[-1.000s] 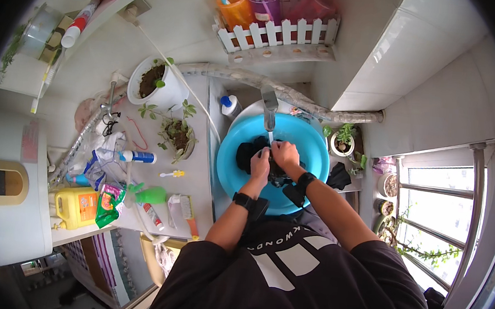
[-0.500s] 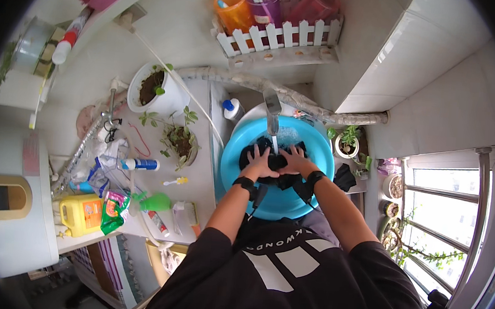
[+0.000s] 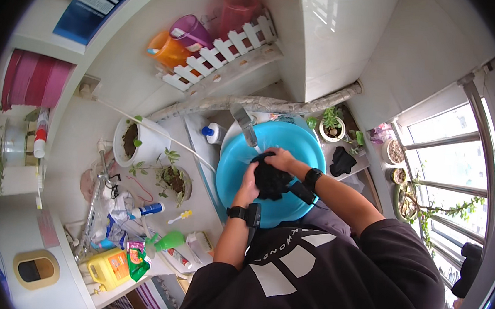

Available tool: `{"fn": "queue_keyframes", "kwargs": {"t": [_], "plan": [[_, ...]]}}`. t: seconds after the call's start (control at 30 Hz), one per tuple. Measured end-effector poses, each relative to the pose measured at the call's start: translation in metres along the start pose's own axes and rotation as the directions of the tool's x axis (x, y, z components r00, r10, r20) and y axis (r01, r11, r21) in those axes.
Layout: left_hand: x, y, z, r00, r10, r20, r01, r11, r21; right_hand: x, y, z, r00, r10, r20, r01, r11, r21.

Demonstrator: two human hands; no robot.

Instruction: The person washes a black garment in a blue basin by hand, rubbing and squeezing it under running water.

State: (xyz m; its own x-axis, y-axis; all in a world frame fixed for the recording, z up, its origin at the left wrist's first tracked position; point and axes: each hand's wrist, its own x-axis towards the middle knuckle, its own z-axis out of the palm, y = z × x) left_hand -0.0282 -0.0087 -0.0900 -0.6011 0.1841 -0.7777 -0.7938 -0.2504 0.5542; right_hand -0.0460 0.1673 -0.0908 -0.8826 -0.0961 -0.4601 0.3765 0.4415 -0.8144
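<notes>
A wet black cloth [image 3: 271, 180] is bunched between my two hands over the blue basin [image 3: 303, 140]. My left hand [image 3: 248, 185] grips its left side, fingers partly hidden behind the bundle. Curled over the top right of the cloth is my right hand [image 3: 280, 159]. The metal faucet [image 3: 244, 126] runs a stream of water down just above the cloth. Each of my wrists wears a black band with a small box on it.
Right of the basin are a potted plant [image 3: 332, 126] and another black cloth [image 3: 343, 161]. A white bottle with a blue cap [image 3: 215, 133] stands left of the faucet. Leftward are plant pots, a green spray bottle [image 3: 170, 241] and a yellow jug [image 3: 109, 268].
My hands were spread flat on the black cloth low in the basin; now they have lifted and gathered it into a bundle. The view has turned, shifting the surroundings.
</notes>
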Motion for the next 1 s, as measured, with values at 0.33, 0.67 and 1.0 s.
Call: {"fn": "queue_keyframes", "kwargs": {"t": [0.33,0.67,1.0], "plan": [[0.005,-0.013,0.016,0.961,0.217,-0.174,-0.248,0.950,-0.187,-0.045,-0.048,0.025,0.990,-0.041,-0.135,0.019,0.987,-0.160],[-0.018,0.017,0.005,0.957,0.289,0.036,-0.205,0.581,0.788,-0.014,-0.006,-0.012,0.983,0.117,-0.141,-0.156,0.937,-0.311],[0.062,0.011,-0.012,0.985,0.174,0.012,-0.101,0.515,0.851,0.014,0.028,0.023,0.982,0.186,-0.031,-0.181,0.885,-0.428]]}}
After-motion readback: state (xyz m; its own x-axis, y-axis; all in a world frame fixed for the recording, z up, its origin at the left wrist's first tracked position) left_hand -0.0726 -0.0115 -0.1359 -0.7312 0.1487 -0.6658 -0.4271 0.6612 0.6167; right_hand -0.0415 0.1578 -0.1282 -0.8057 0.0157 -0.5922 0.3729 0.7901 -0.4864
